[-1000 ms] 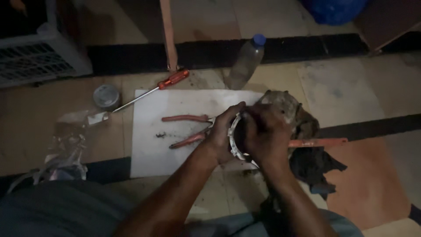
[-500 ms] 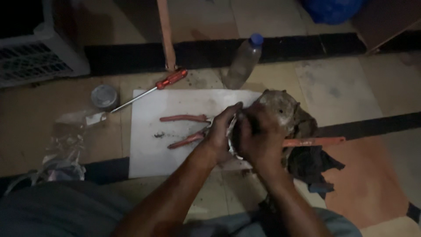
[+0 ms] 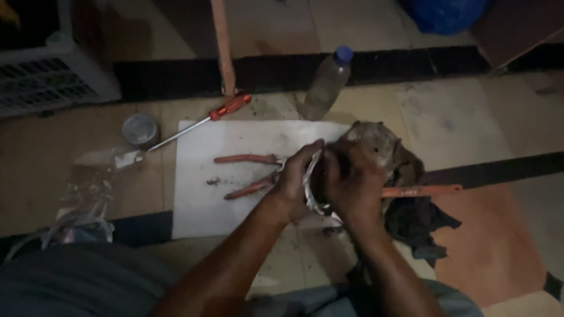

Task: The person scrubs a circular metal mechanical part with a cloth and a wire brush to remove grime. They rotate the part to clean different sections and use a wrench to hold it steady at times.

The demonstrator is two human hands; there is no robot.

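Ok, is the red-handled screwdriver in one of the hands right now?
No, the red-handled screwdriver lies on the floor at the white board's far edge, apart from both hands.

The ring gripped between both hands at mid-frame looked like pale, dull metal. Left of it, the pliers had smooth reddish plastic grips and lay on a matt white sheet, smudged with dirt. The screwdriver above showed a glossy orange plastic handle and bare metal shaft. The clear plastic bottle looked cloudy. Dark cloth lay crumpled, rough.
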